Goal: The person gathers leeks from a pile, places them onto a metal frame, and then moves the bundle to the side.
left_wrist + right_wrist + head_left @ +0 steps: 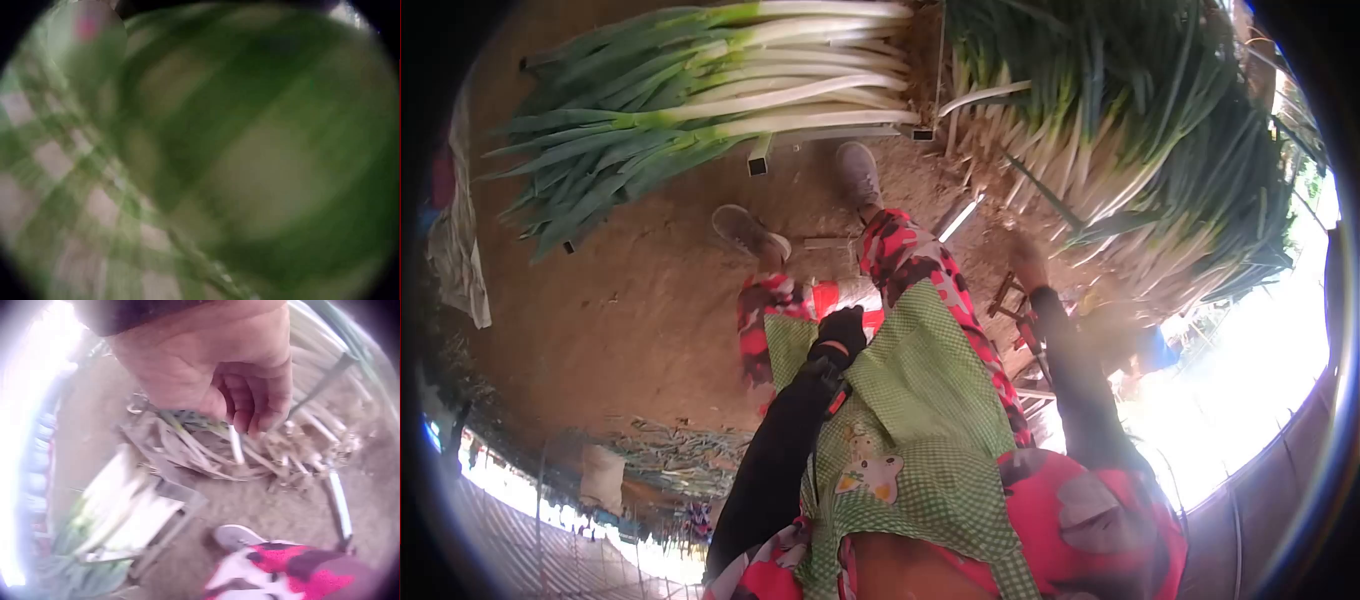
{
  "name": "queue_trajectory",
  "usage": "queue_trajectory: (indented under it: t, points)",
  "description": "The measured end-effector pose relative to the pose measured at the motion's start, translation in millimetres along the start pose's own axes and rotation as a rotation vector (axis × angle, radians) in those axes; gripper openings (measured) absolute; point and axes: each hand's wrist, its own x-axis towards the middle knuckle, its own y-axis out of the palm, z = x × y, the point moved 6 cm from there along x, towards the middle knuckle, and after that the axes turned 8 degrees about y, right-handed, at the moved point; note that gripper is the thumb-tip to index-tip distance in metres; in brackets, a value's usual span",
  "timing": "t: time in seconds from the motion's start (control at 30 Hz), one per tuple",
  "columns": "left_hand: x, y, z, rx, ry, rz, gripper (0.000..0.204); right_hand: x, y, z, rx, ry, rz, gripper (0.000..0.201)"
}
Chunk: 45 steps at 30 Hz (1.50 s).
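The largest thing in the head view is the heap of leeks (1140, 150) at the upper right, a deep stack whose white shanks face down and left toward the person while the dark green tops run away up and to the right. Next to it, upper left, a smaller bundle of leeks (700, 90) lies on a low metal frame (758, 155); its long axis runs nearly level across the picture, white ends to the right, green leaves fanning out to the left. Both stacks sit over a bare dirt floor (630, 320) (brown, dry, trodden).

The person sits in the middle of the frame in a green checked apron (920, 400) over red patterned trousers, two grey shoes (858, 172) planted on the dirt just short of the bundle.

The left hand (840, 333) wears a dark glove and rests on the apron at the lap, fingers curled in; whether it grasps anything cannot be told, and the left wrist view shows only a blur of green check (75, 187).

The right hand (250, 387) hangs bare above the cut ends of the heap, its fingers (240, 412) loosely curled downward, grasping nothing. Just below the fingertips a single pale leek stalk (235, 444) stands out from the tangle of roots and peelings, close under them but apart. In this view a shoe (240, 536) and a red trouser leg show below, and the trimmed bundle (125, 506) lies at the lower left.
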Motion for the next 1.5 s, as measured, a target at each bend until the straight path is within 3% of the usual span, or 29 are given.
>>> queue_trajectory:
  t: [0.03,0.07,0.1,0.2,0.3,0.37,0.4,0.5,0.6,0.87,1.07,1.23,1.37,1.5]
  points:
    - [14.3,14.2,10.3,0.057,-0.019,0.126,0.039,-8.4,42.3,-37.4,-0.116,-0.029,-0.006,0.026]
    - [26.0,14.8,16.5,0.107,-0.014,0.095,0.047,-16.0,95.5,-82.7,-0.043,0.149,0.182,0.024]
    - [34.0,19.1,20.2,0.149,-0.009,0.065,0.056,-30.3,128.0,-91.0,-0.022,0.26,0.313,0.024]
    - [59.4,51.7,47.6,0.287,-0.043,0.047,0.071,-67.7,182.2,-66.9,0.011,0.347,0.499,0.025]
    - [73.2,50.1,48.5,0.389,0.096,-0.101,0.062,-103.0,223.4,-54.5,0.043,0.369,0.561,0.025]
    - [87.0,100.0,79.3,0.341,-0.003,0.046,0.059,-109.8,240.0,-53.1,0.08,0.404,0.566,0.025]
    - [90.3,121.6,92.4,0.27,-0.09,0.111,0.056,-105.9,242.2,-57.7,0.092,0.416,0.557,0.025]
    - [97.3,165.9,109.6,0.321,-0.109,0.292,0.04,-91.5,243.6,-75.6,0.106,0.444,0.519,0.026]
    - [97.7,167.1,124.0,0.319,-0.112,0.304,0.04,-72.4,247.8,-84.9,0.102,0.439,0.467,0.026]
    - [128.3,158.8,163.6,0.353,-0.042,0.18,0.039,34.8,280.8,-59.4,0.104,0.264,0.286,0.027]
    - [168.1,133.1,187.8,0.4,0.007,-0.016,0.038,135.6,289.0,-0.3,0.063,-0.006,0.087,0.028]
    - [193.7,110.2,146.1,0.396,0.073,-0.216,0.037,210.7,270.6,20.5,0.086,-0.286,-0.094,0.029]
    - [173.2,81.3,114.3,0.398,0.065,-0.362,0.037,236.6,261.8,39.5,0.092,-0.333,-0.163,0.029]
    - [128.4,53.0,86.3,0.434,0.114,-0.462,0.037,222.5,241.5,65.6,0.105,-0.338,-0.23,0.03]
